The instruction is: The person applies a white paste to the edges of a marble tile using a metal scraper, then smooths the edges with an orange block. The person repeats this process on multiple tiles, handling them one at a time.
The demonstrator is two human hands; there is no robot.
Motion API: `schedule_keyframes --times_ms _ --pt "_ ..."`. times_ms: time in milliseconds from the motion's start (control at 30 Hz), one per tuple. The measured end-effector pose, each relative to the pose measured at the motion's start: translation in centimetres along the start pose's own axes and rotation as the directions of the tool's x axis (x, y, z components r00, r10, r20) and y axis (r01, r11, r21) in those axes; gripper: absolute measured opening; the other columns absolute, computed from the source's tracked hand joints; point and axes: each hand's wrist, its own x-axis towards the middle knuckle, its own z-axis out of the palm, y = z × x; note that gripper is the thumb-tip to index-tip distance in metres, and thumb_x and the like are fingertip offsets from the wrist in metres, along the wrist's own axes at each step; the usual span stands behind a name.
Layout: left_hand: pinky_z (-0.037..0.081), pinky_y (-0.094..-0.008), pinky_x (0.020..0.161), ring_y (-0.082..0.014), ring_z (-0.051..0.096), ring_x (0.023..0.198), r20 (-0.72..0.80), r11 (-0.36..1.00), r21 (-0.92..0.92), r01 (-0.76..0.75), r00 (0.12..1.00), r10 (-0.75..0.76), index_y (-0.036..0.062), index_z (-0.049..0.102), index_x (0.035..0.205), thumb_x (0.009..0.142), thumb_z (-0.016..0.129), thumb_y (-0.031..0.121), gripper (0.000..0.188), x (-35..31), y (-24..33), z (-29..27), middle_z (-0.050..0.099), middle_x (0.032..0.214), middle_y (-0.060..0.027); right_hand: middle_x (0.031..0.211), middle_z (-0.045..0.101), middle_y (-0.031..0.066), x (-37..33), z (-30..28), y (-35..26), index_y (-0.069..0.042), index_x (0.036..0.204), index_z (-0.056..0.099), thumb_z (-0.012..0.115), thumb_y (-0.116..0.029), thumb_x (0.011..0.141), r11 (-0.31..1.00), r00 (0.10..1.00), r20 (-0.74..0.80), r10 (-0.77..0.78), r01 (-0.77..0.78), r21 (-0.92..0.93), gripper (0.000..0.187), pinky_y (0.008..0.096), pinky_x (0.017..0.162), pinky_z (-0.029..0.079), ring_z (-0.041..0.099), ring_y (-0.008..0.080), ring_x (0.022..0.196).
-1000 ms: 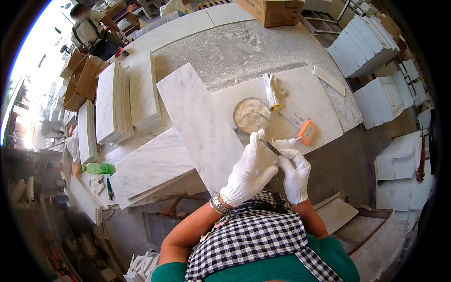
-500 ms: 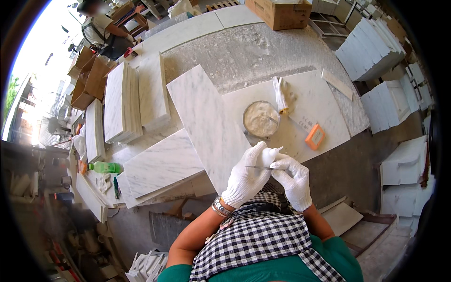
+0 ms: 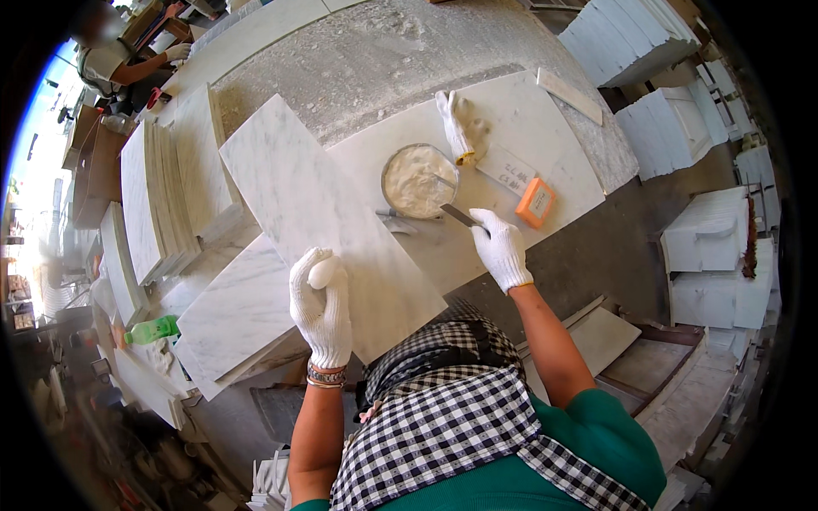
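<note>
My left hand (image 3: 320,300), in a white knitted glove, is closed around a small white squeeze bottle (image 3: 322,273) above the left part of a grey-veined white marble slab (image 3: 298,183). Most of the bottle is hidden by the fingers. My gloved right hand (image 3: 503,249) grips a flat metal scraper blade (image 3: 461,215), its tip pointing up and left toward a round bowl (image 3: 386,186). White paste (image 3: 417,175) fills that bowl, and a thin tool (image 3: 443,180) rests in it. Right of the bowl lies an orange box (image 3: 535,203).
An empty white glove (image 3: 454,128) lies beyond the bowl, near a narrow marble strip (image 3: 569,95). Stacked slabs (image 3: 158,200) stand at the left, with a green bottle (image 3: 152,330) nearer. More stone pieces (image 3: 626,43) are piled at right. A person (image 3: 115,64) works at far left.
My hands have separated: the left moved left with the white bottle, the right moved up and slightly left with the scraper blade. The whole view has shifted too.
</note>
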Motion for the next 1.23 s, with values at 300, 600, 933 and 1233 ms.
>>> schedule_keyframes --times_ms 300,600,933,1233 --pt "0.050 -0.0325 0.098 -0.0171 0.062 0.106 0.051 0.995 0.098 -0.026 0.998 0.022 -0.0050 0.060 0.125 0.098 0.062 -0.001 0.027 -0.2 -1.0 -0.8 0.067 0.117 -0.0114 0.089 0.075 0.0144 0.7 0.0 -0.8 -0.008 0.122 0.071 0.063 -0.013 0.096 0.893 0.943 0.219 0.249 -0.311 0.325 0.027 0.0364 0.068 0.056 0.072 0.0241 0.073" --pt "0.050 -0.0324 0.099 -0.0162 0.062 0.107 0.068 0.982 0.186 -0.027 0.998 0.014 -0.0082 0.055 0.135 0.100 0.061 0.001 0.037 -0.3 -1.2 -1.0 0.067 0.118 -0.0112 0.082 0.073 0.0090 1.8 0.3 -0.8 -0.005 0.124 0.071 0.061 -0.013 0.098 0.774 0.863 0.327 0.386 -0.496 0.394 0.029 0.0293 0.063 0.053 0.063 0.0118 0.065" --pt "0.050 -0.0318 0.098 -0.0159 0.063 0.105 0.083 0.973 0.209 -0.093 0.994 0.077 -0.0075 0.058 0.131 0.098 0.061 -0.002 0.034 -0.2 -1.2 -1.0 0.069 0.116 -0.0125 0.086 0.072 0.0072 0.9 -1.5 -1.2 -0.005 0.126 0.070 0.060 -0.012 0.100 0.792 0.878 0.324 0.353 -0.465 0.396 0.028 0.0287 0.064 0.052 0.063 0.0111 0.070" --pt "0.047 -0.0402 0.109 -0.0244 0.068 0.102 0.290 0.905 0.273 -0.327 0.925 0.247 -0.0024 0.065 0.120 0.096 0.065 0.004 0.025 -0.6 -0.5 -1.4 0.073 0.111 -0.0094 0.092 0.073 0.0067 -1.2 -6.3 -7.0 -0.008 0.129 0.071 0.062 -0.006 0.099 0.746 0.836 0.493 0.241 -0.485 0.457 0.031 0.0233 0.068 0.054 0.065 0.0076 0.077"
